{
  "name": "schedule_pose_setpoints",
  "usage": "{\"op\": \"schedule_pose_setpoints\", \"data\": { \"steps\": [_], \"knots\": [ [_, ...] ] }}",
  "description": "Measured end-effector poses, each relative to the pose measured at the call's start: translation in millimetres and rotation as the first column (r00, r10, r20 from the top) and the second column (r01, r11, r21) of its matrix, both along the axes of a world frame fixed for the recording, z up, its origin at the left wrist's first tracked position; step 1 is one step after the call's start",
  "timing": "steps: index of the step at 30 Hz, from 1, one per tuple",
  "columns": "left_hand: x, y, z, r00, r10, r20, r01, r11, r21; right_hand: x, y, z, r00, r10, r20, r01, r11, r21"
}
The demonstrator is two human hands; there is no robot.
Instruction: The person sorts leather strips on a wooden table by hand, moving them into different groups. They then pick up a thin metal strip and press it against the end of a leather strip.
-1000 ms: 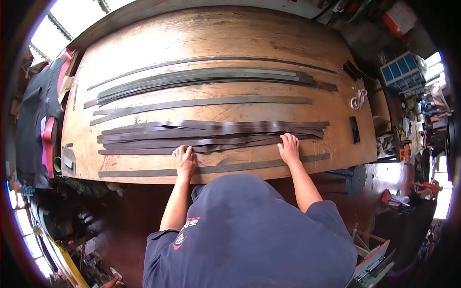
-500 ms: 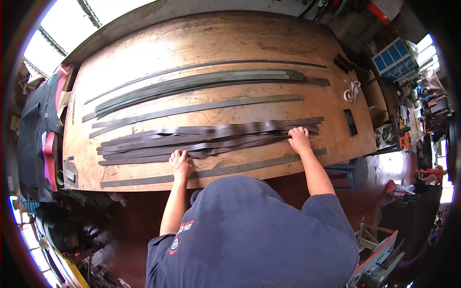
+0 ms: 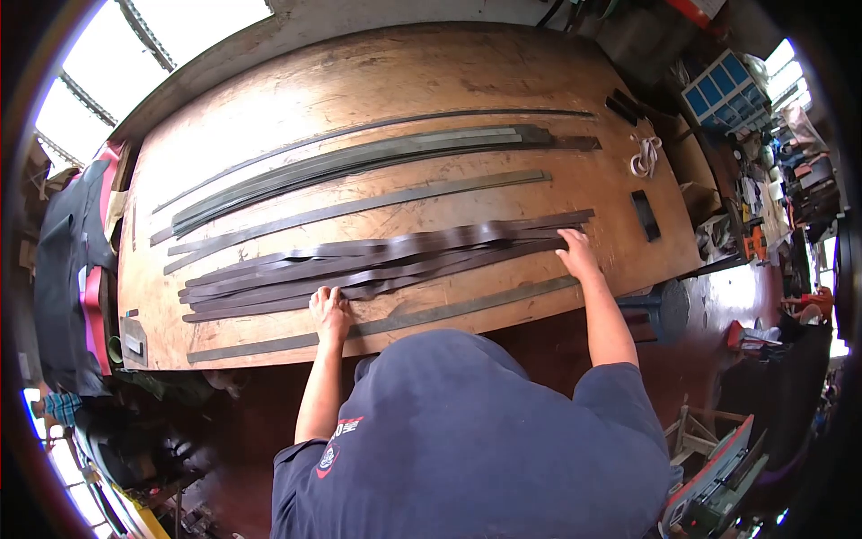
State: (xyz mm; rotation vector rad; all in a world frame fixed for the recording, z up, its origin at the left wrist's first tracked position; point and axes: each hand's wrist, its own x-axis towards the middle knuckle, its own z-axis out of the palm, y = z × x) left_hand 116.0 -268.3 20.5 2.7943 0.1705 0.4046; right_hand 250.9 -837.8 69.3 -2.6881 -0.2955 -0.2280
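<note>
A loose bundle of long dark brown leather strips (image 3: 404, 245) lies across the near half of the wooden table, some strips rippled and overlapping. At its near edge, left of the middle, my left hand (image 3: 330, 314) has its fingers curled down on the strips. My right hand (image 3: 579, 255) is at the bundle's right end, thumb and fingers apart around the strip ends. Whether it presses on them is hard to see. Closer to me, a single flat dark strip (image 3: 431, 315) runs along the table's front edge, beneath both forearms.
Farther back on the wooden table (image 3: 431, 72) lie a pair of strips (image 3: 359, 211), a stack of grey-green strips (image 3: 359, 163) and a thin dark strip (image 3: 404, 120). White cord (image 3: 645, 157) and a black block (image 3: 645, 216) are at right. A blue stool (image 3: 669, 313) stands beyond the front edge.
My right hand has shifted right to the strip ends, and its fingers have spread. My left hand stays at the near edge. The whole view has tilted slightly.
</note>
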Motion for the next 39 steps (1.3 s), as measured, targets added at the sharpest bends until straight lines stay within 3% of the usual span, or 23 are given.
{"op": "schedule_pose_setpoints", "data": {
  "steps": [3, 6, 8, 10, 11, 12, 14, 16, 18, 20, 22, 23, 24, 26, 27, 28, 30, 31, 36, 38, 39],
  "knots": [
    [0.8, 2.1, -3.1, 1.000, 0.001, -0.025, -0.001, 1.000, -0.005, -4.2, 25.0, -10.5, 0.985, -0.066, -0.158, 0.032, 0.977, -0.209],
    [1.1, 6.0, -3.9, 0.999, -0.032, -0.039, 0.031, 0.999, -0.027, -3.3, 36.0, -13.8, 0.969, -0.174, -0.178, 0.108, 0.939, -0.327],
    [-1.0, 3.3, -2.7, 0.999, -0.004, -0.043, 0.003, 1.000, -0.027, -2.0, 35.0, -11.3, 0.970, -0.160, -0.182, 0.094, 0.940, -0.328],
    [-2.0, 1.5, -1.0, 1.000, 0.007, -0.027, -0.007, 1.000, -0.009, 0.0, 42.2, 10.2, 0.876, -0.136, -0.463, -0.014, 0.952, -0.306],
    [-3.8, 0.0, 0.7, 1.000, 0.008, -0.014, -0.008, 1.000, -0.012, 4.3, 40.9, 13.4, 0.827, -0.015, -0.562, -0.107, 0.977, -0.183],
    [-4.5, -0.1, -3.2, 1.000, 0.006, -0.001, -0.006, 1.000, 0.002, 4.9, 55.5, 34.9, 0.826, 0.001, -0.564, -0.126, 0.975, -0.183],
    [-6.5, -4.8, -5.9, 0.998, 0.026, 0.050, -0.027, 0.999, 0.026, -8.0, 108.4, 111.9, 0.624, 0.281, -0.729, -0.340, 0.938, 0.071],
    [-7.4, -7.9, -5.8, 0.998, 0.048, 0.036, -0.049, 0.999, 0.009, -22.7, 160.5, 173.3, 0.478, 0.635, -0.607, -0.468, 0.769, 0.435],
    [-8.0, -8.9, -0.5, 0.991, 0.075, -0.106, -0.078, 0.997, -0.021, -35.9, 207.9, 201.4, 0.269, 0.854, -0.446, -0.307, 0.514, 0.801],
    [-7.8, -10.1, 0.7, 0.986, 0.082, -0.147, -0.085, 0.996, -0.015, -38.2, 253.0, 218.9, 0.239, 0.941, -0.240, -0.295, 0.306, 0.905],
    [-10.7, -10.8, 1.5, 0.996, 0.063, -0.057, -0.064, 0.998, -0.002, -40.0, 291.2, 230.2, 0.279, 0.901, -0.331, -0.270, 0.405, 0.874],
    [-12.3, -9.7, 3.7, 0.997, 0.042, -0.059, -0.045, 0.998, -0.044, -42.0, 308.1, 231.5, 0.292, 0.914, -0.281, -0.386, 0.382, 0.840],
    [-12.8, -10.2, 7.7, 0.995, 0.050, -0.089, -0.056, 0.996, -0.064, -45.4, 320.7, 236.2, 0.273, 0.921, -0.278, -0.393, 0.371, 0.841],
    [-4.1, 6.2, -31.6, 0.980, -0.015, -0.197, -0.054, 0.938, -0.343, -53.0, 339.8, 251.9, 0.140, 0.988, -0.067, -0.343, 0.112, 0.933],
    [-2.7, 5.7, -31.2, 0.980, 0.003, -0.197, -0.072, 0.936, -0.345, -53.1, 347.5, 255.6, 0.093, 0.994, -0.055, -0.346, 0.084, 0.935],
    [-1.9, 4.8, -30.7, 0.986, 0.000, -0.166, -0.074, 0.893, -0.444, -53.6, 355.2, 255.9, 0.075, 0.996, -0.058, -0.349, 0.081, 0.934],
    [-1.1, 1.5, -26.2, 0.996, 0.002, -0.092, -0.059, 0.778, -0.625, -53.4, 371.0, 257.2, 0.068, 0.947, -0.314, -0.299, 0.320, 0.899],
    [-1.0, -0.4, -23.0, 0.998, 0.006, -0.058, -0.045, 0.709, -0.704, -55.2, 379.7, 257.4, 0.085, 0.930, -0.358, -0.376, 0.363, 0.853],
    [-0.7, -10.7, 6.9, 0.990, 0.088, 0.112, 0.082, 0.287, -0.954, -70.4, 411.0, 241.7, 0.022, 0.974, -0.225, -0.394, 0.215, 0.894],
    [1.0, -13.3, 25.4, 0.974, 0.142, 0.174, 0.160, 0.104, -0.982, -69.7, 410.6, 247.6, 0.020, 0.999, -0.041, -0.401, 0.046, 0.915],
    [2.7, -13.9, 36.1, 0.964, 0.172, 0.204, 0.205, 0.014, -0.979, -67.7, 403.6, 257.7, -0.004, 0.997, -0.080, -0.265, 0.076, 0.961]
  ]
}}
